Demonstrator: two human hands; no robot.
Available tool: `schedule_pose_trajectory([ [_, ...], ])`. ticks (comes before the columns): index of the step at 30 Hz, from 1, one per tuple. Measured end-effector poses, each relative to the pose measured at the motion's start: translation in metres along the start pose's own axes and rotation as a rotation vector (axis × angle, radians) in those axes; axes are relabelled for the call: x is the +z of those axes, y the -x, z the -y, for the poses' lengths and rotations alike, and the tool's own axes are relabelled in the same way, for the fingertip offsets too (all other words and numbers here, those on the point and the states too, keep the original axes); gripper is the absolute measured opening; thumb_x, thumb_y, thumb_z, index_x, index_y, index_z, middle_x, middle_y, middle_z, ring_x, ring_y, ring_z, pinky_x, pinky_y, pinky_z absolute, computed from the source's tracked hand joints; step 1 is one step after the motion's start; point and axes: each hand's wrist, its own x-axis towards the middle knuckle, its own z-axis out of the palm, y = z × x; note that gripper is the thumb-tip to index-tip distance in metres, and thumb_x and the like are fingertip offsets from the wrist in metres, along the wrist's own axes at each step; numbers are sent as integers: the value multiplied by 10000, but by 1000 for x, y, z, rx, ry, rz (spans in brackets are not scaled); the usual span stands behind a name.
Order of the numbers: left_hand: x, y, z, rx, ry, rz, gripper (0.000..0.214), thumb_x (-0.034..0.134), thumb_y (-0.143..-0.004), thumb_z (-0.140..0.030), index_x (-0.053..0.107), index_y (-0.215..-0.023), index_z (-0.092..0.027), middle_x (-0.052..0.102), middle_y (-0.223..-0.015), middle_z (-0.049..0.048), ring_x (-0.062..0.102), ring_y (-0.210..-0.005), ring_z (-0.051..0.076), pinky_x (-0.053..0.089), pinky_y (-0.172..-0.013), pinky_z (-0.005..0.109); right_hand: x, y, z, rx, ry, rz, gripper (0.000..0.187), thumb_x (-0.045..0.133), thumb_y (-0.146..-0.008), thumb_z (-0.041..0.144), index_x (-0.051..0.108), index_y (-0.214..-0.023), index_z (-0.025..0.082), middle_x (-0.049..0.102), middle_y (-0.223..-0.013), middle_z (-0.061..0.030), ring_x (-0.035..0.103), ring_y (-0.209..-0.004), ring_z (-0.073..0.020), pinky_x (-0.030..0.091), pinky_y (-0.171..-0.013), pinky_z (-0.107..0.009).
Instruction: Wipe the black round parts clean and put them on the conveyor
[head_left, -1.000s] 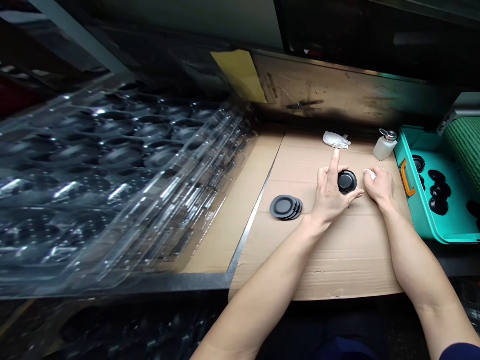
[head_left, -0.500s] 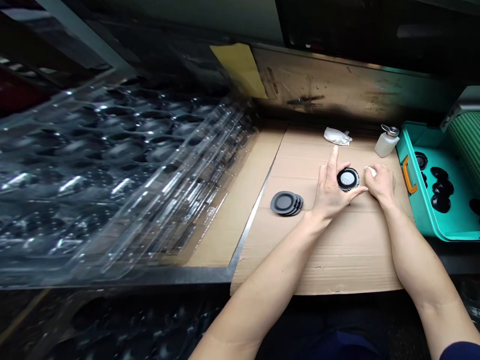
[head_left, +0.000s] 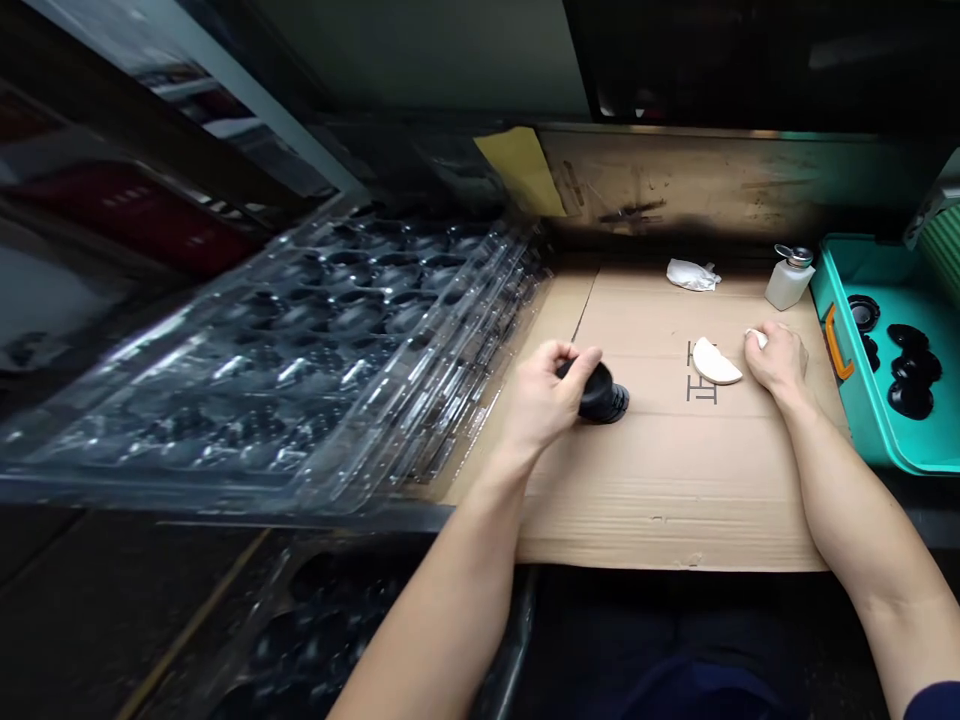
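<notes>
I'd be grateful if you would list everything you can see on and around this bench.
Clear plastic blister trays: several stacked, colourless, left of the bench.
Cardboard sheet: one, tan, on the bench.
Folded white cloth: one, on the cardboard.
Crumpled white cloth: one, far edge of the cardboard.
Pump bottle: one, translucent white, far right corner.
Teal bin: one, orange handle, right of the cardboard.
Black discs in bin: about six, inside it.
Yellow paper: one, on the back wall.
Black disc stack: one, count unclear, in the left hand.
Small white wad: one, in the right hand.
Left hand: one, gripping the stack.
Right hand: one, beside the folded cloth.
</notes>
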Motion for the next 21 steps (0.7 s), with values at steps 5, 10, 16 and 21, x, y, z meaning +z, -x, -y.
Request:
schedule_pose_trajectory([
  [5,-9,-8,44,-6,-126,176,366,662,-828,-546,742,-834,-189,743,-867,46,651,-811,197,484,-780,287,2,2,-4,-7,-10,-6,296,506,-956,357,739,-1060,208,718,-1103,-139,626,-1002,-308,464,-838,-394],
  [10,10,-9,47,98,-310,199,438,566,-870,-574,795,-900,-202,744,-905,95,669,-918,250,497,-903,334,10,1,7,-79,63,-21,301,495,-980,339,723,-1067,163,683,-1156,-201,563,-1131,-348,444,-973,-474],
  [16,2,3,28,119,-531,378,534,316,-978,-556,735,-1030,-231,753,-1132,97,661,-1183,334,497,-1076,471,-54,73,29,-223,28,-106,344,546,-997,353,663,-1257,159,662,-1251,-200,576,-1185,-342,451,-1039,-540],
  [21,-11,1,26,154,-568,460,680,568,-787,-794,544,-1401,-502,505,-1584,-105,450,-1499,357,362,-1243,518,-122,236,-10,-420,-219,-398,211,590,-957,252,706,-1125,307,728,-919,-38,700,-850,-211,580,-784,-377],
])
